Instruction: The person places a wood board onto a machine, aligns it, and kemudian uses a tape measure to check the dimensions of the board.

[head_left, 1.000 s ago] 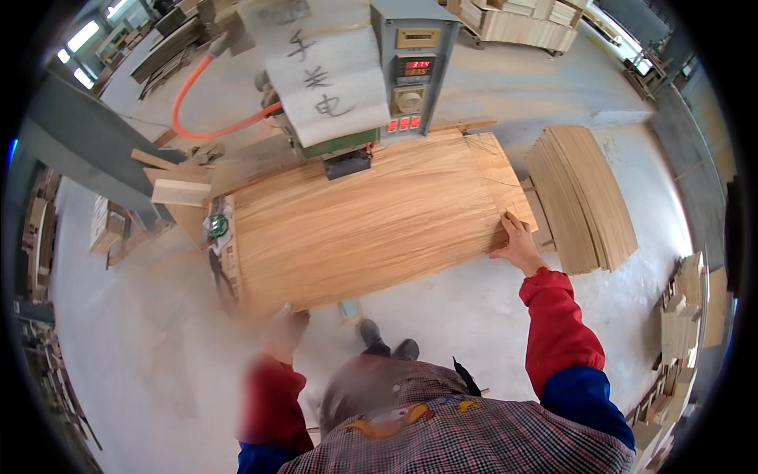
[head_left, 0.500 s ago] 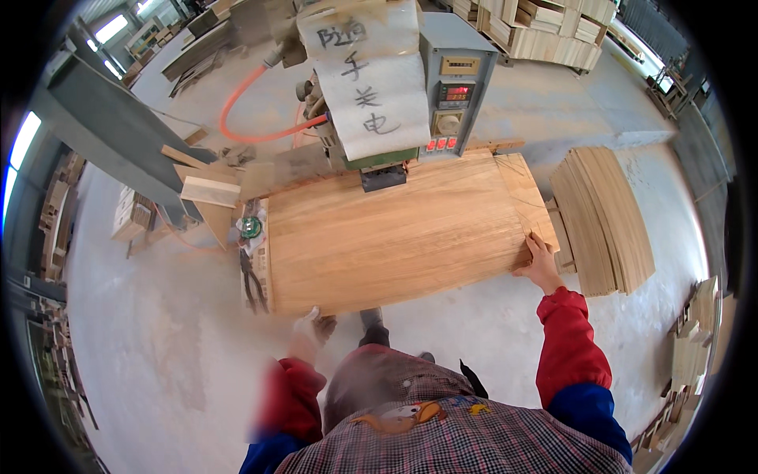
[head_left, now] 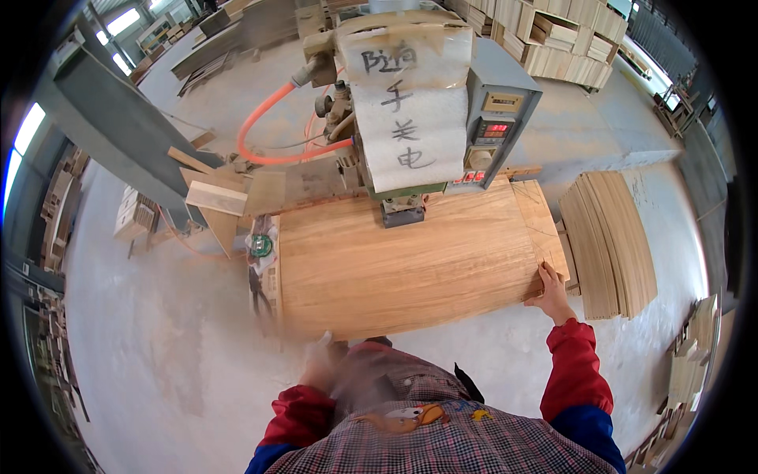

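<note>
A wide, light-brown wooden panel (head_left: 403, 268) lies flat in front of me, its far edge under the dark metal head (head_left: 403, 213) of a press-like machine. My right hand (head_left: 554, 299) grips the panel's near right corner, with fingers on the top face and the thumb at the front edge. My left hand (head_left: 322, 362) is at the near left edge of the panel, smeared by motion. Its fingers are partly lost in the blur, so I cannot tell whether it touches the wood.
A grey control box (head_left: 501, 110) with red displays adjoins the machine, which carries a handwritten sheet (head_left: 410, 130). An orange hose (head_left: 257, 130) loops at its left. Stacked boards (head_left: 608, 245) stand right of the panel. Pliers (head_left: 259, 292) and a green round item (head_left: 260, 246) lie at its left end.
My view has shifted, so the machine and panel appear lower and farther right. The right hand keeps its hold on the corner. My left hand has moved lower in the picture and is blurred.
</note>
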Motion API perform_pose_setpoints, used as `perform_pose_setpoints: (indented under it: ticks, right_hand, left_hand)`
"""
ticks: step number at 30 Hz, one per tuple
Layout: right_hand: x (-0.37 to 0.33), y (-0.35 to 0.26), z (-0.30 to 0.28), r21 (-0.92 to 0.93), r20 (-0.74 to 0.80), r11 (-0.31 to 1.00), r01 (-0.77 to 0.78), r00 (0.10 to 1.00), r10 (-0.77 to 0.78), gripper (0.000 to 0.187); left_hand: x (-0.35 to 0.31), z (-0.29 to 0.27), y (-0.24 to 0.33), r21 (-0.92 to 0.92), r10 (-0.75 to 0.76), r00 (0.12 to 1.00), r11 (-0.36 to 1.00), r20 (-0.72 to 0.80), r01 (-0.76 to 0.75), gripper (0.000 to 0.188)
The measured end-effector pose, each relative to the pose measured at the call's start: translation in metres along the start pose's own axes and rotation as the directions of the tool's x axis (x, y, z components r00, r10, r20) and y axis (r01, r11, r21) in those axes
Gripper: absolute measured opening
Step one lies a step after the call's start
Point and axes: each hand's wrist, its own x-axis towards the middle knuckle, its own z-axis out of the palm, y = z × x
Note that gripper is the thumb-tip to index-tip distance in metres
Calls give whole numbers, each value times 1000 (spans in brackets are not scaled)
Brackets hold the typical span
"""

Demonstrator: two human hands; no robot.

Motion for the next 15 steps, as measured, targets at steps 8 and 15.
perform_pose_setpoints:
  ticks: [8,15]
  right_hand:
    - [-2,5,1,28,-40,999,38,999,-37,103]
    - [3,2,3,39,-17,998,42,999,-41,100]
  left_hand:
    - [40,-43,-44,26,80,996,996,24,-81,40]
    - [68,-93,-72,-73,26,999,997,23,-25,38]
